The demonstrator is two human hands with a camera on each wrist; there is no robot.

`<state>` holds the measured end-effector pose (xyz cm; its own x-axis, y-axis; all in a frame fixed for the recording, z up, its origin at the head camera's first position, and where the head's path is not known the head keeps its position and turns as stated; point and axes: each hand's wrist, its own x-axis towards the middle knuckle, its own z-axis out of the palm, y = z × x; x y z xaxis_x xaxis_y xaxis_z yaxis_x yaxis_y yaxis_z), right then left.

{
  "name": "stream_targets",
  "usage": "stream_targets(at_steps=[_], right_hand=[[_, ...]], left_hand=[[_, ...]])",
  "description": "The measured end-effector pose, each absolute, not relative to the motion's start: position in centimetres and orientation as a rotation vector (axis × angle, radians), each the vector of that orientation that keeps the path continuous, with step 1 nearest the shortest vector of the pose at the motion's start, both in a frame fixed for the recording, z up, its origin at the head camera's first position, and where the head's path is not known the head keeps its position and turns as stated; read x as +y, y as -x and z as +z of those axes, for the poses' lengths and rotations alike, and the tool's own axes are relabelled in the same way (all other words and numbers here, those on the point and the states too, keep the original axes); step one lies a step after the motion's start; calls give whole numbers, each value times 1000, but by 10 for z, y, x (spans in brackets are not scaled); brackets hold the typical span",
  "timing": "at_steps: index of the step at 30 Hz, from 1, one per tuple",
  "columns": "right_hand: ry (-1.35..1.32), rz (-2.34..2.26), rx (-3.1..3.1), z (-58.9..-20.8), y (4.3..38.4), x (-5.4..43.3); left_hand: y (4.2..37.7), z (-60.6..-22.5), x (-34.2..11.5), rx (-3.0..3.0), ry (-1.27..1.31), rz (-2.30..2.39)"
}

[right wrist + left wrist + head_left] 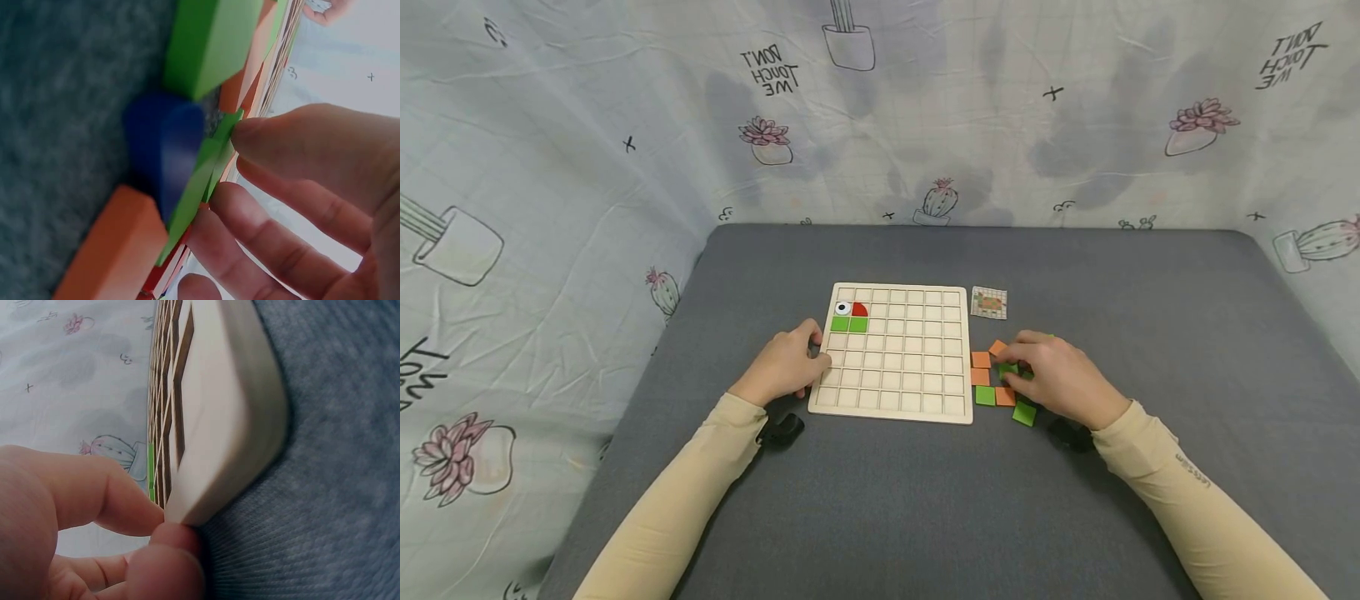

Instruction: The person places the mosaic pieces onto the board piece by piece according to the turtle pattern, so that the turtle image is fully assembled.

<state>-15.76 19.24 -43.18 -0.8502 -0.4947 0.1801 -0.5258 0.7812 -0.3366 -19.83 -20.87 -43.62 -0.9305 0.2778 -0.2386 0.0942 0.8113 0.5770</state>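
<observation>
My left hand (pixel 785 362) grips the left edge of a pale wooden grid board (pixel 895 414); the left wrist view shows fingertips close together on the board's rim (pixel 212 487). Near the board's upper left corner sit an eye tile (pixel 843 308), a red quarter-round piece (pixel 860 309) and two green squares (pixel 849 324). My right hand (pixel 1063 377) is over the loose tiles right of the board. Its thumb and a finger pinch a green tile (pixel 225 147) by opposite edges. A blue piece (pixel 164 150) lies beside it in the right wrist view.
Several orange tiles (pixel 981 359) and green tiles (pixel 1024 413) lie along the board's right side. A small pattern card (pixel 989 303) is by its upper right corner. The grey tabletop (pixel 910 500) meets a printed cloth backdrop (pixel 880 150) at the back.
</observation>
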Motion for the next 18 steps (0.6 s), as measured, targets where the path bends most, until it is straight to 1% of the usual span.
stream_targets(at_steps=[18], right_hand=[[-967, 593, -2847, -434, 157, 194]], left_hand=[[199, -438, -209, 2685, -276, 839]])
